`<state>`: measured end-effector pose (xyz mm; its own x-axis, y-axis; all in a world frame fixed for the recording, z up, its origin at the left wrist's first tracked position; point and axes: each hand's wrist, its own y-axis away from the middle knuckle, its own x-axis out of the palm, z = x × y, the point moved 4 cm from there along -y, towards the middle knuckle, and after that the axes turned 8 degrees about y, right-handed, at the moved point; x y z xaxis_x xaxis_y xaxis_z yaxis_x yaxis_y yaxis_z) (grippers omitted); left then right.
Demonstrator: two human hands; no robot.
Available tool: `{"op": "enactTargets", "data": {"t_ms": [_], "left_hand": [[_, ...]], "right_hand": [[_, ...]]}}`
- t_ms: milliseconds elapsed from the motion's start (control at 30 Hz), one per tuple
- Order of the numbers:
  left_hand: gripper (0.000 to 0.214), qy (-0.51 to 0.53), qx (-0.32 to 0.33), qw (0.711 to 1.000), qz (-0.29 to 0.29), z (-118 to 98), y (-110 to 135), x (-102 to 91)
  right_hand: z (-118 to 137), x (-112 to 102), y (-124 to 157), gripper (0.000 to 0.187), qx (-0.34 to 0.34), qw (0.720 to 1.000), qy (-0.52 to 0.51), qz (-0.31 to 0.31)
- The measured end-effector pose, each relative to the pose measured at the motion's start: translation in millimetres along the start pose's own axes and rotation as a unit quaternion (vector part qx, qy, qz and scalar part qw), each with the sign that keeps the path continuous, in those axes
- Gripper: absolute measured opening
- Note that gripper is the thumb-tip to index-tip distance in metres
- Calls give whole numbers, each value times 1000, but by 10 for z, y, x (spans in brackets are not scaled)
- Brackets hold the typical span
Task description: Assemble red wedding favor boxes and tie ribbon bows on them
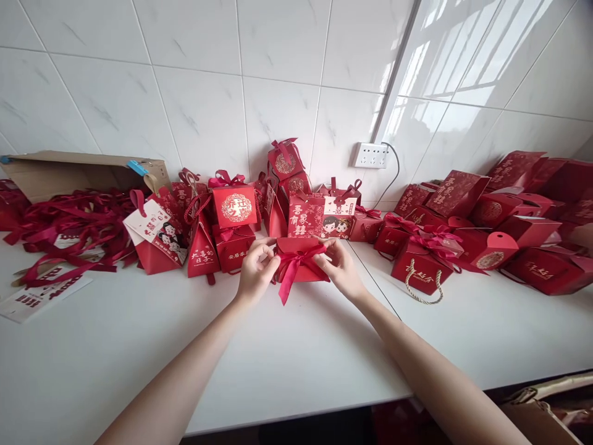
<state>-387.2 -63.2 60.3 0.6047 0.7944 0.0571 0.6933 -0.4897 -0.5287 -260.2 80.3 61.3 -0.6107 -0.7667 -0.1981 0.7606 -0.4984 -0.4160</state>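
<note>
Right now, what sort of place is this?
Probably an indoor gift-packing workspace: red gift boxes crowd a white counter against a tiled wall, and loose red ribbons lie heaped by a cardboard box.

A red cube-shaped cardboard box reads 乔迁之喜. A red pyramid-shaped box reads 大喜的日子; a patterned red box, 吾家有囍.

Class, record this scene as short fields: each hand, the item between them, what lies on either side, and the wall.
Left hand: at the left side of the ribbon bow
Right hand: at the bow's right side
Between hands: red gift box, bow across its front
Left side: tangled red ribbons by a cardboard box
Right side: more red gift boxes, one with a rope handle
Wall: white tiles, power socket
</note>
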Motion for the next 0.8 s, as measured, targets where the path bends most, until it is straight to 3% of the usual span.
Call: {"op": "enactTargets", "data": {"t_ms": [100, 433, 800], "left_hand": [[20, 11, 6, 1000, 6, 4, 10, 14], [33, -30, 9, 999, 18, -44, 45, 51], [29, -86, 20, 995, -48, -73, 24, 53]], "right_hand": [[3, 4, 4, 36, -7, 1000, -5, -5], [44, 8, 15, 25, -34, 993, 115, 15], [82, 42, 34, 40, -45, 991, 120, 31]]}}
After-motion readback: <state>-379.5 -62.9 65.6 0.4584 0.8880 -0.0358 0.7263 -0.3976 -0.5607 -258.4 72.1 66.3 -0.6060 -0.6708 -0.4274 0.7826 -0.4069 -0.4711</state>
